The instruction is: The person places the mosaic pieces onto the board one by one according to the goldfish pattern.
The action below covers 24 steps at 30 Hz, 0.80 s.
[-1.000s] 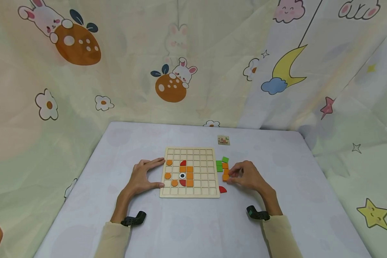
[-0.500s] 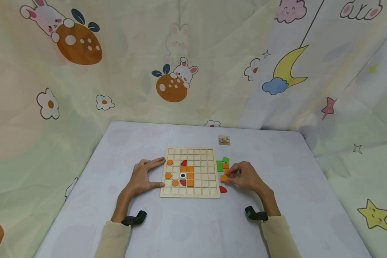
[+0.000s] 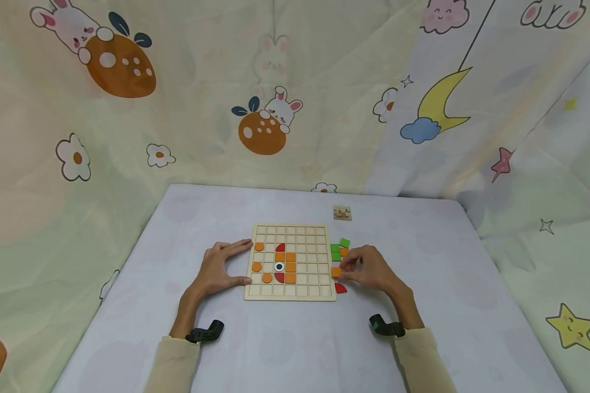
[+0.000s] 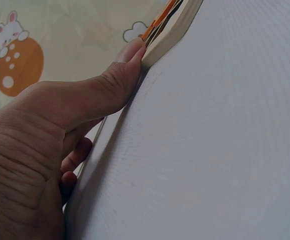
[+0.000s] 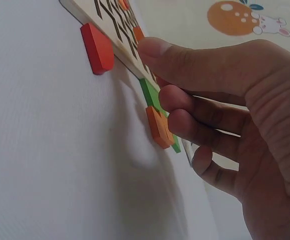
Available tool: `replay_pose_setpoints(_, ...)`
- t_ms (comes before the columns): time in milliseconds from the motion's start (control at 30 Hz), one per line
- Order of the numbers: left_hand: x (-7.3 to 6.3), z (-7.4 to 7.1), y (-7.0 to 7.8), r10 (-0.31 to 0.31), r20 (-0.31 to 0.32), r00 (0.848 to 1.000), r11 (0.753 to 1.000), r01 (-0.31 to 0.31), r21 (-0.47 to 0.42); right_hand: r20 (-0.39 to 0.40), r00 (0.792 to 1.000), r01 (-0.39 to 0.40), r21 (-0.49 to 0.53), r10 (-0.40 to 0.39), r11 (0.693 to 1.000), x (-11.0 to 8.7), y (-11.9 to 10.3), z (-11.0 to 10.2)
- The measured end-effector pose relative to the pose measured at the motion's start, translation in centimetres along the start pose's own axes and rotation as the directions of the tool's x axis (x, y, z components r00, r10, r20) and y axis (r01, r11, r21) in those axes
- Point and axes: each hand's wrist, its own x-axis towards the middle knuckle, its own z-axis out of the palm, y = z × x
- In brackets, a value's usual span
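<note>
The wooden grid board point(image 3: 311, 237) lies on the table, with orange squares, orange discs, red quarter-circles and an eye tile point(image 3: 279, 267) in its cells. My left hand point(image 3: 218, 267) rests along its left edge, fingers and thumb spread, touching the rim. Between thumb and fingertips, my right hand point(image 3: 371, 267) pinches an orange square tile point(image 3: 336, 272) at the board's right edge; in the right wrist view the thumb hides most of that tile point(image 5: 138, 33). Just nearer to me is a loose red quarter-circle tile point(image 3: 341, 288).
Loose green tiles point(image 3: 335, 252) and an orange tile point(image 3: 344, 252) lie beside the board's right edge, partly near my right fingers. A small pattern card point(image 3: 342, 213) sits farther back. A printed cloth point(image 3: 201, 109) hangs behind the white table point(image 3: 285, 344).
My right hand has moved slightly left, carrying the orange square tile from the loose pieces to the board's right edge. My left hand stays at the board's left edge.
</note>
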Motion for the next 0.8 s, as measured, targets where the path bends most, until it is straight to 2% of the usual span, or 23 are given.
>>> replay_pose_setpoints(800,0.0,0.1,-0.1,0.0,-0.001,1.0,1.0,0.0,0.002,0.054,0.998,0.013,0.049,-0.016,0.999,0.9,-1.1,1.4)
